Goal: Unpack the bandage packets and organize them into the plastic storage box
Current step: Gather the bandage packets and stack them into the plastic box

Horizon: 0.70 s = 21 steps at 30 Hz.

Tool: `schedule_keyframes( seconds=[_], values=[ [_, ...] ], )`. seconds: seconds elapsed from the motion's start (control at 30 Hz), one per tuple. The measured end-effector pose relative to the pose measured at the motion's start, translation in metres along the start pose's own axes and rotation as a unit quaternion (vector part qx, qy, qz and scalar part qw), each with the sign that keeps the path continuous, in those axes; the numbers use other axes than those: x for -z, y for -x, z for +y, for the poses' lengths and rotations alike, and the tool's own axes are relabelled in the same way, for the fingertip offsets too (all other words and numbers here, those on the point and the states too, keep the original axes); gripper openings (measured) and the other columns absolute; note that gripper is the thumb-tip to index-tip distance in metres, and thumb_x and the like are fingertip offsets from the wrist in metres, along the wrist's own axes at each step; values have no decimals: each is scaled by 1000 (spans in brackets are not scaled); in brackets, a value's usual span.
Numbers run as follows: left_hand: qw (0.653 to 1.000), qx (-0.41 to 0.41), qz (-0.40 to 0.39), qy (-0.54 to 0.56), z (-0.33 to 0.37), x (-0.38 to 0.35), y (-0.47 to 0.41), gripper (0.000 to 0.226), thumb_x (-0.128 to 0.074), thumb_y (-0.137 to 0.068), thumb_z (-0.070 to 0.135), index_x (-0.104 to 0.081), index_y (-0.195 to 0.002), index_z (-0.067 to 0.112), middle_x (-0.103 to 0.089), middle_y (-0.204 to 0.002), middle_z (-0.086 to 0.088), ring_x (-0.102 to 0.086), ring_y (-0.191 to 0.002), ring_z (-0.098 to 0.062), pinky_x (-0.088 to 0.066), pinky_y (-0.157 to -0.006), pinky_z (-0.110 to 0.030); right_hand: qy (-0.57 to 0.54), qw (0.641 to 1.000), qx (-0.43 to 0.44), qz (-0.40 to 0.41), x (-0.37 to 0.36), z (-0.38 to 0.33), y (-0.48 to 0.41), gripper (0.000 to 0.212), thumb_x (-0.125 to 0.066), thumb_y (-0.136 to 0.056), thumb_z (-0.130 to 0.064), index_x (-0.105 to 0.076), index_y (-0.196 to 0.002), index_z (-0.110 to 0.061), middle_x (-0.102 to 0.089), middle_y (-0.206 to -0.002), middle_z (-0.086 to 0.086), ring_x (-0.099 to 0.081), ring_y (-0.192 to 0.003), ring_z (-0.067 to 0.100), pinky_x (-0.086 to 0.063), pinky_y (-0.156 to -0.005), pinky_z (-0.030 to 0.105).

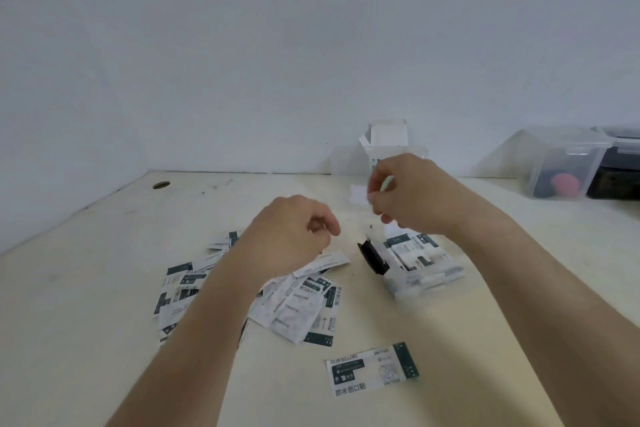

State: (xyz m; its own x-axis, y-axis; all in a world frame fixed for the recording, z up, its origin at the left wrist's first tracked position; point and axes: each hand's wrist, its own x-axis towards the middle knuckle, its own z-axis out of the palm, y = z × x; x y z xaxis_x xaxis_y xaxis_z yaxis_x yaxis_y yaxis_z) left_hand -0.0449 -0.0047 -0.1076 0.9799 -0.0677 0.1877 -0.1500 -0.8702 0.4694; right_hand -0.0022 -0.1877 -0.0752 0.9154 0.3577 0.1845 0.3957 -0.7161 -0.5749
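Observation:
Several white-and-dark-green bandage packets (298, 308) lie in a loose pile on the pale table (104, 288), partly hidden under my left forearm. One packet (372, 369) lies alone nearer to me. The small clear plastic storage box (433, 274) with a black latch sits to the right of the pile and holds some packets. My left hand (291, 236) hovers over the pile with fingers curled, and a white packet strip (322, 262) sticks out from beneath it. My right hand (408, 194) is raised above the box and pinches a small white piece (360, 196).
An opened white cardboard carton (388, 135) stands in a clear container at the back wall. A lidded clear bin (561, 163) with a red and a dark object, and a black box (616, 177), sit at the far right. A cable hole (161, 185) is at the back left.

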Motion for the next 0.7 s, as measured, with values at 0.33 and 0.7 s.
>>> schedule_keyframes(
  seconds=[0.33,0.7],
  values=[
    [964,-10,-233,-131,-65,4,53,71,-81,-70,41,-45,-131,46,-37,-115,9,-33,-110,-8,-36,-96,-28,129,970,84,-186,-75,-43,24,22,-47,-94,-12,-61,-107,-21,-64,-110,0,-61,-98,19,-52,-85,34],
    [979,-14,-160,-128,-74,-2,32,32,-74,-79,42,-64,-107,31,-60,-100,11,-56,-95,-10,-47,-87,-34,-69,983,23,-169,-116,-15,14,26,-60,-86,-13,-57,-105,-32,-62,-95,-10,-59,-80,5,-50,-66,20]
  ],
)
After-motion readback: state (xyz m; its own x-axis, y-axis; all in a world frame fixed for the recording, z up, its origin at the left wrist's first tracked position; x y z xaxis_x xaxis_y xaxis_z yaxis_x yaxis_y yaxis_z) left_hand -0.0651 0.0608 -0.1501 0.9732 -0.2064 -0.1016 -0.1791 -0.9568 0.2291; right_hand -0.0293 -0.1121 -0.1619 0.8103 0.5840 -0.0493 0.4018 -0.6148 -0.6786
